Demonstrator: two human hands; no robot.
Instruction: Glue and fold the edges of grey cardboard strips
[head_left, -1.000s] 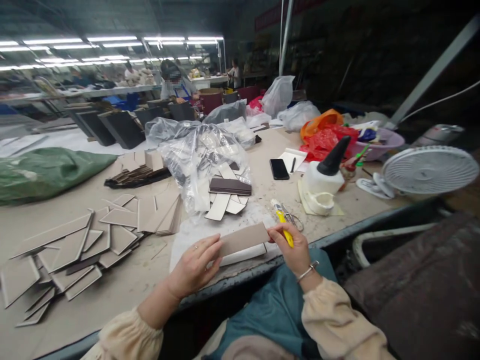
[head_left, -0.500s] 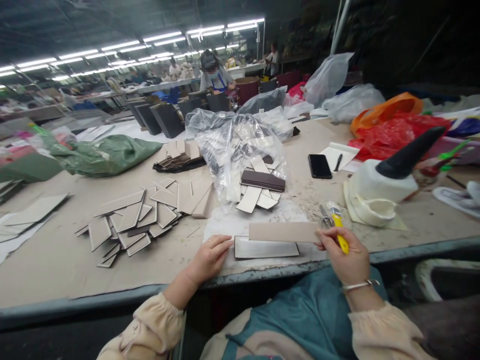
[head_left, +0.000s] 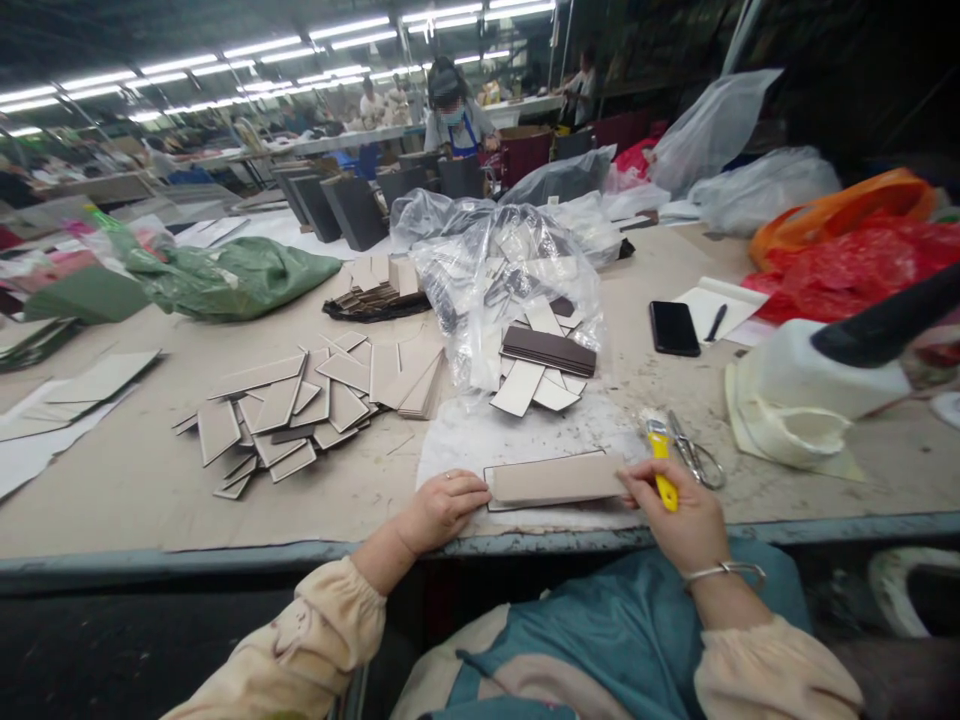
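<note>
My right hand [head_left: 679, 510] pinches the right end of a plain beige strip [head_left: 559, 480] between thumb and fingers. A yellow-handled brush [head_left: 661, 465], bristles up, is tucked among the same hand's fingers. The strip lies over a white, dark-edged panel [head_left: 490, 490], covering most of it; its right end looks slightly raised. My left hand [head_left: 446, 510] rests on the table with fingers stretched out together, fingertips touching the left end of the panel. Beneath them is a white sheet [head_left: 450, 440]. Scissors [head_left: 696, 455] lie just beyond my right hand.
Loose dark-edged panels [head_left: 277, 410] are heaped at left. A clear plastic bag [head_left: 517, 260] of pieces and a dark stack [head_left: 547, 350] stand ahead. On the right are a phone [head_left: 673, 328] and a cut white jug [head_left: 817, 380]. A person [head_left: 454, 115] works farther back.
My right hand has brought the beige strip down and toward me onto the dark-edged panel. The brush moved with that hand, away from the scissors. My left fingertips now touch the panel's end.
</note>
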